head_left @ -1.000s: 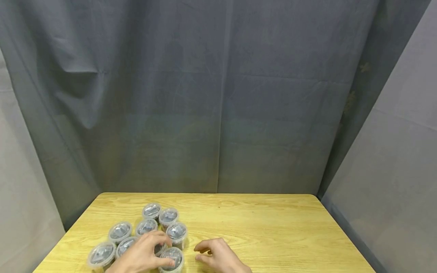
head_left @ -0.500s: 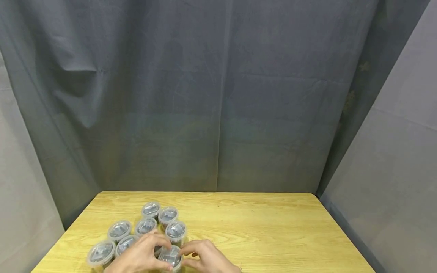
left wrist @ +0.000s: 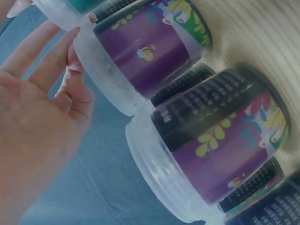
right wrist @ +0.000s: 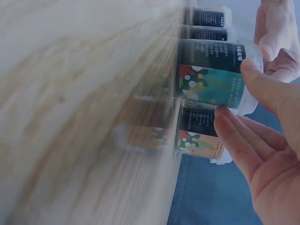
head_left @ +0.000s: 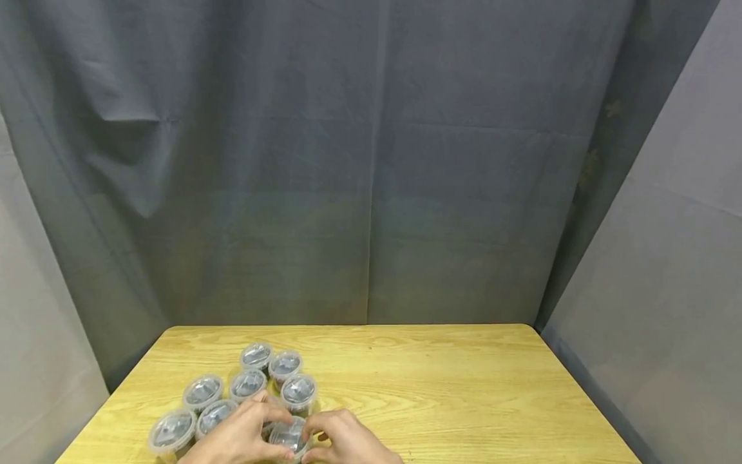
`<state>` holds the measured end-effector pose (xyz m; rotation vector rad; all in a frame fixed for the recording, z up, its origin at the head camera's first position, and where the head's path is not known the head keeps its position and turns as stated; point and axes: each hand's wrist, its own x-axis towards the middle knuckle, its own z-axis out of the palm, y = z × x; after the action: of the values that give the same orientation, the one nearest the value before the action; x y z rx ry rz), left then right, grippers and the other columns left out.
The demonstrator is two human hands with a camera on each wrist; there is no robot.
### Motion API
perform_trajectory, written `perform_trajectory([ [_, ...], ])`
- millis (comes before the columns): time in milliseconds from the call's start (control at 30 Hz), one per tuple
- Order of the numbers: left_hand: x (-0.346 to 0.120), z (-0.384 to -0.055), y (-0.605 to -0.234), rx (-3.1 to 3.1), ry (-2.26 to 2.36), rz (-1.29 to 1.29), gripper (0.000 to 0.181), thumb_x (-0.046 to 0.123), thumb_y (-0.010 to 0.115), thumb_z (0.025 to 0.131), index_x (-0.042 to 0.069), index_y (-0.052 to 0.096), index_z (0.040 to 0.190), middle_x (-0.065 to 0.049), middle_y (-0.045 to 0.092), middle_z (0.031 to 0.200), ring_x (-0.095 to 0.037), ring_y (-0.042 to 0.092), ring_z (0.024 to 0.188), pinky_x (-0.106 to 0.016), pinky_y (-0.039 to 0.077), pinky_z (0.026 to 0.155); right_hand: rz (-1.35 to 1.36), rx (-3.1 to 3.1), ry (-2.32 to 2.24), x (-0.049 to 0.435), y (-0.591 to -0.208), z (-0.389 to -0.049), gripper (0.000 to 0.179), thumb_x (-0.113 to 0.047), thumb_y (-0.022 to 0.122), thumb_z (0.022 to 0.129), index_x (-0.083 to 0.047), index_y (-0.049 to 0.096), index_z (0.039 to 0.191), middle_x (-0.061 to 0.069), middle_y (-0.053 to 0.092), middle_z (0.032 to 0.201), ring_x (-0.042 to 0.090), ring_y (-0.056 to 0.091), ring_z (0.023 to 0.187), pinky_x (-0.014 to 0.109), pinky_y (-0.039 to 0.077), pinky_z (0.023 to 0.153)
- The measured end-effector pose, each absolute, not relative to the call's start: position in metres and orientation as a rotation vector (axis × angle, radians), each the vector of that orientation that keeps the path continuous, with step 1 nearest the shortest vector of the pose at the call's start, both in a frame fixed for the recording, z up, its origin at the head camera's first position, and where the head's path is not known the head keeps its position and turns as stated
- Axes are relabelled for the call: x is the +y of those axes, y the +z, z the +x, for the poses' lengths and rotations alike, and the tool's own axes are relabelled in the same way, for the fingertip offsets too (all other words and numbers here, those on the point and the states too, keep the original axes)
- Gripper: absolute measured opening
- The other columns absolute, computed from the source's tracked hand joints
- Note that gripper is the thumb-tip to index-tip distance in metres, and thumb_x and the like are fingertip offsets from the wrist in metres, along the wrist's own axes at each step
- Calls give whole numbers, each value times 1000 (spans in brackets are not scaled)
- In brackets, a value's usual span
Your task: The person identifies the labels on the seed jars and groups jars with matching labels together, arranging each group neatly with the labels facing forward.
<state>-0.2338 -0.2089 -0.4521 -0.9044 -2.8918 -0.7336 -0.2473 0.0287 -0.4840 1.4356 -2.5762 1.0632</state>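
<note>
Close to the front of the table, a lidded plastic tub (head_left: 288, 435) stands between both hands. In the right wrist view this tub (right wrist: 213, 77) has a teal and black label and a clear lid. My right hand (head_left: 348, 439) pinches it from the right, thumb and fingertips at the lid's side. From the other side my left hand (head_left: 240, 435) reaches over, its thumb and index finger spread around the same lid. In the left wrist view, the left fingers (left wrist: 44, 56) lie by the lids, with a purple-labelled tub (left wrist: 145, 51) beside them.
Several more lidded tubs stand grouped on the table's left, among them a front-left tub (head_left: 172, 430) and a back tub (head_left: 256, 355). An orange-labelled tub (right wrist: 199, 133) is beside the teal one. The wooden table (head_left: 464, 393) extends right; a grey curtain (head_left: 371, 161) hangs behind.
My right hand has moved left across the table to the front tub and now pinches its side. The left hand has stayed at the same tub.
</note>
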Motion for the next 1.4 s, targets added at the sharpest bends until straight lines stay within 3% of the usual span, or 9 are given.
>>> perform_trajectory([
  [100, -207, -233, -452, -2905, -755, -890, 49, 57, 80, 70, 31, 74, 111, 14, 70, 110, -37, 51, 124, -56, 51, 93, 1427, -2584, 1081, 29, -484, -248, 14, -23, 74, 86, -15, 68, 96, -11, 70, 94, -6, 62, 89, 7, 51, 73],
  [200, -205, -233, -454, -2891, -739, -884, 51, 56, 82, 68, 31, 74, 112, 14, 69, 111, -34, 50, 124, -57, 50, 93, 1412, -2607, 1119, 30, -483, -249, 14, -24, 73, 87, -15, 68, 95, -11, 70, 93, -6, 62, 89, 7, 51, 74],
  [367, -203, -236, -459, -2793, -737, -954, 51, 59, 80, 70, 26, 75, 110, 16, 67, 107, -10, 52, 105, -33, 53, 83, 1407, -2597, 1247, 34, -484, -252, 12, -19, 73, 87, -13, 67, 96, -9, 70, 94, -6, 62, 91, 7, 53, 74],
  [733, -184, -235, -462, -2613, -838, -898, 42, 55, 77, 78, 29, 74, 110, 9, 70, 112, -12, 61, 101, -31, 55, 78, 1421, -2484, 1474, 61, -476, -253, 16, -23, 66, 91, -14, 63, 103, -4, 69, 102, 3, 64, 105, 17, 56, 84],
  [967, -167, -235, -465, -2564, -1007, -764, 41, 50, 78, 79, 24, 74, 110, -6, 70, 121, -27, 67, 108, -39, 58, 86, 1323, -2457, 1493, 71, -473, -254, 13, -25, 65, 93, -16, 62, 102, -4, 69, 109, 7, 65, 107, 20, 56, 87],
  [1033, -161, -235, -466, -2550, -1052, -725, 41, 49, 79, 78, 24, 74, 110, -3, 70, 120, -26, 66, 109, -37, 58, 87, 1298, -2458, 1503, 74, -473, -254, 12, -25, 65, 93, -17, 63, 102, -3, 69, 111, 8, 65, 108, 21, 57, 87],
  [1167, -150, -235, -469, -2512, -1189, -634, 41, 48, 82, 75, 26, 74, 109, 3, 70, 118, -26, 65, 113, -44, 56, 92, 1259, -2425, 1509, 80, -472, -253, 15, -25, 66, 92, -16, 65, 104, 1, 70, 113, 13, 67, 107, 22, 57, 86],
  [1267, -143, -236, -470, -2481, -1294, -553, 43, 49, 82, 74, 28, 73, 110, 3, 69, 120, -28, 62, 118, -54, 51, 97, 1202, -2388, 1541, 83, -472, -254, 20, -27, 67, 91, -15, 67, 107, 5, 70, 113, 16, 67, 107, 21, 58, 83],
  [1400, -135, -239, -469, -2441, -1413, -509, 47, 50, 80, 75, 27, 71, 115, 1, 68, 125, -28, 62, 119, -54, 52, 96, 1104, -2375, 1586, 87, -471, -255, 19, -28, 67, 91, -16, 66, 106, 6, 69, 117, 18, 67, 109, 21, 58, 83],
])
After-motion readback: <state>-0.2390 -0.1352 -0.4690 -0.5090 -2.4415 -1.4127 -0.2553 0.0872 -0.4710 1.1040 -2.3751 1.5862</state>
